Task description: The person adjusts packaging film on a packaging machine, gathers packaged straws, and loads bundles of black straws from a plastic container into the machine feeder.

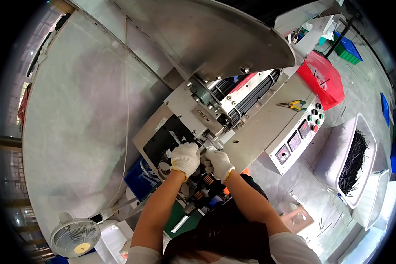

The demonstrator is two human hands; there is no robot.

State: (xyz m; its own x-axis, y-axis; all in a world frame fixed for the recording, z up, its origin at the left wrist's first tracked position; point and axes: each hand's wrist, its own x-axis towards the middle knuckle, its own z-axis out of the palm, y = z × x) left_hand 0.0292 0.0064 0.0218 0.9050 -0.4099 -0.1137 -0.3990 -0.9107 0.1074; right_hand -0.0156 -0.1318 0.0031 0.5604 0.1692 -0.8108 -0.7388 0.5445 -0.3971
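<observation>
Both my hands wear white knit gloves and are at the front of a metal machine [268, 127]. My left hand [186, 158] is curled closed beside the dark plate [163, 140], near the machine's central metal block. Whatever its fingers grip is hidden by the glove. Just to its right, my right hand [219, 164] has its fingers bent in at the same small metal parts [212, 143]. What it pinches, if anything, is too small to name. Black rods [255, 99] lie in the feed channel beyond my hands.
Yellow-handled pliers [292, 104] lie on the machine top, by a control panel [301, 132]. Above hangs a large curved metal guard [220, 39]. A white bin [331, 154] of black rods stands right, a fan [76, 236] lower left, a blue crate [138, 181] beside the machine.
</observation>
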